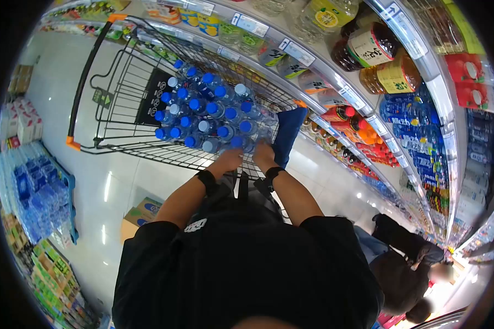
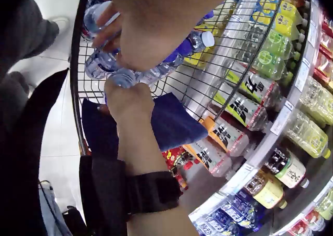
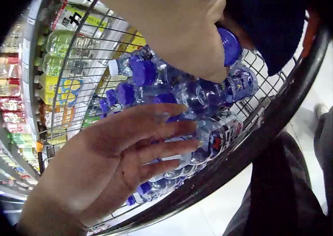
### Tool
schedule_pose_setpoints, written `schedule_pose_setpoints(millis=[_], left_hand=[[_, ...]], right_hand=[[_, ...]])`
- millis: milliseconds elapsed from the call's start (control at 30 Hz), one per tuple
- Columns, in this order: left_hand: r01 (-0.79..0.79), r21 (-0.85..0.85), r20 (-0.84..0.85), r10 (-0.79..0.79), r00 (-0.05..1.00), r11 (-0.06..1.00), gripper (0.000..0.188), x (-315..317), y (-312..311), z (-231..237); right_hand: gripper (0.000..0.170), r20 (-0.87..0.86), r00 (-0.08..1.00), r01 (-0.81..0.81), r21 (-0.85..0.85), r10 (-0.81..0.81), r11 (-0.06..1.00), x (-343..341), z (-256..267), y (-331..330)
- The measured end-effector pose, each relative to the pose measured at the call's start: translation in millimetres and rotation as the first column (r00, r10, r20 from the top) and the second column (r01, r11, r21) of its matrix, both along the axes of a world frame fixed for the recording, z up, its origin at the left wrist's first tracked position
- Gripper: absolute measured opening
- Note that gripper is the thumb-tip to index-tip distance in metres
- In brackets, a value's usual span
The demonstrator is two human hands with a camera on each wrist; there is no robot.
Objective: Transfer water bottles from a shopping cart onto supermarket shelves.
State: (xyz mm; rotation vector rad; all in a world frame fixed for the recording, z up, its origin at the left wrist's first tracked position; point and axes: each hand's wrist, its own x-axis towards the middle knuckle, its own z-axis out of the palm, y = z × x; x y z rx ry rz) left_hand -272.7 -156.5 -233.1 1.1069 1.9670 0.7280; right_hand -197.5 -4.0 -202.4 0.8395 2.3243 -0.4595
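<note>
Clear water bottles with blue caps [image 1: 205, 107] stand and lie packed in the wire shopping cart [image 1: 121, 145]. At the cart's near side my left hand [image 1: 229, 162] lies over the bottles; in the right wrist view the left hand [image 3: 109, 163] has its fingers stretched out across them. Close beside it, my right hand [image 1: 263, 154] grips one water bottle by its blue-capped end; its cap [image 3: 229, 46] shows between thumb and fingers in the right wrist view. Next to the right hand a dark blue cloth [image 1: 291, 134] hangs over the cart's end.
Shelves of bottled drinks [image 1: 389, 44] run along the cart's far side and to the right. A cardboard box [image 1: 140, 216] sits on the floor at left, near stacked bottle packs [image 1: 38, 181]. Other people [image 1: 400, 268] are at the lower right.
</note>
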Motion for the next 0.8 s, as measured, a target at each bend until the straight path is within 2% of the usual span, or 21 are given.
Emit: schedule_pose_setpoints(millis=[67,133,167,200,233,267,333,367,400,433,467,533,600,633,700,733,767,800], left_hand=[[0.020,-0.091,0.039,-0.017,0.999,0.996,0.028,-3.4,0.8,-2.6],[0.016,-0.161,0.043,-0.009,0.999,0.987,0.029,-8.1,7.5,7.9],[-0.058,-0.123,0.081,0.068,0.994,0.991,0.030,-9.9,12.8,14.8],[-0.134,-0.089,0.124,0.144,0.982,0.987,0.031,-10.5,19.5,32.0],[-0.211,-0.059,0.170,0.218,0.961,0.976,0.033,-11.8,24.0,52.7],[-0.232,-0.010,0.277,0.225,0.934,0.973,0.045,-17.7,27.6,78.6],[-0.215,0.219,0.013,0.217,0.976,0.952,0.057,-16.0,36.0,116.3],[-0.181,0.329,-0.122,0.232,0.965,0.927,0.064,-13.5,40.5,136.9],[-0.171,0.397,-0.163,0.252,0.954,0.902,0.068,-9.9,46.1,165.4],[-0.156,0.466,-0.201,0.276,0.940,0.871,0.073,-4.7,53.7,197.2],[-0.136,0.531,-0.234,0.300,0.925,0.836,0.077,0.6,57.8,224.3],[-0.082,0.730,-0.333,0.458,0.824,0.678,0.077,4.5,67.1,260.7],[0.000,0.863,-0.353,0.604,0.715,0.505,0.072,14.4,74.3,301.0],[0.025,0.886,-0.338,0.607,0.720,0.463,0.070,22.5,74.4,316.3],[0.080,0.924,-0.310,0.611,0.728,0.374,0.065,38.8,72.5,344.4],[0.086,0.921,-0.331,0.645,0.689,0.381,0.060,54.8,67.4,360.1],[-0.042,0.939,-0.156,0.532,0.832,0.342,0.059,73.2,62.5,371.1],[-0.177,0.928,0.037,0.391,0.920,0.329,0.059,94.0,57.7,379.7]], right_hand=[[0.058,-0.032,0.996,0.088,0.056,-0.087,0.995,-8.8,7.1,-0.8],[0.041,-0.100,0.991,-0.086,0.020,0.087,0.996,-19.7,23.9,16.5],[0.033,-0.134,0.975,-0.175,0.008,0.175,0.984,-24.0,34.7,25.9],[0.022,-0.185,0.978,-0.099,0.000,0.098,0.995,-30.9,57.4,33.8],[0.023,-0.216,0.970,-0.117,-0.002,0.114,0.993,-35.2,80.7,41.6],[0.024,-0.249,0.959,-0.137,-0.002,0.132,0.991,-37.6,105.7,49.1],[0.028,-0.368,0.921,-0.136,0.006,0.129,0.991,-34.2,166.5,58.4],[0.030,-0.450,0.887,-0.113,0.008,0.105,0.994,-25.6,202.6,58.6],[0.032,-0.529,0.844,-0.091,0.010,0.083,0.996,-16.3,240.7,55.1],[0.034,-0.590,0.807,-0.015,-0.046,-0.015,0.999,-7.4,285.3,48.4],[0.037,-0.641,0.759,0.057,-0.108,-0.113,0.993,5.6,325.0,38.9],[0.039,-0.845,0.533,0.119,0.038,-0.032,0.992,38.6,369.2,16.3],[0.044,-0.941,0.326,0.099,0.131,0.093,0.986,72.4,399.8,-2.6],[0.046,-0.964,0.216,0.094,0.180,0.157,0.979,90.4,410.2,-10.4],[0.054,-0.991,0.132,0.038,-0.007,-0.012,0.999,125.9,425.5,-21.1],[0.058,-0.991,0.093,-0.001,-0.097,-0.097,0.995,143.0,430.2,-23.1],[0.062,-0.991,0.049,-0.058,-0.128,-0.125,0.990,157.2,429.1,-21.3],[0.065,-0.988,0.012,-0.116,-0.157,-0.157,0.981,171.0,423.3,-16.2]])
